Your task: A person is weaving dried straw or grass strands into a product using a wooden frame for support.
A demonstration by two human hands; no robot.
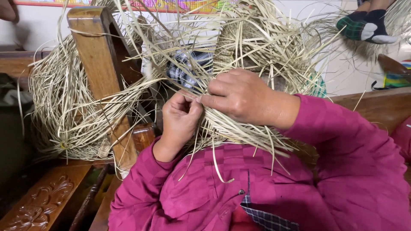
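A mass of pale dried straw strands (239, 38) fans out in front of me, woven into a partly formed piece at its centre. My left hand (179, 117) pinches a few thin strands between thumb and fingers. Just to its right my right hand (242, 96) lies over the woven edge, fingers pressing and gripping the straw. The two hands touch at the fingertips. Both arms wear magenta sleeves (342, 145). The weave beneath the hands is hidden.
A slanted wooden post (98, 72) stands at left with a loose straw bundle (64, 107) hung around it. Carved dark wood furniture (38, 205) lies at lower left. Another person's sock-covered feet (368, 25) show at top right.
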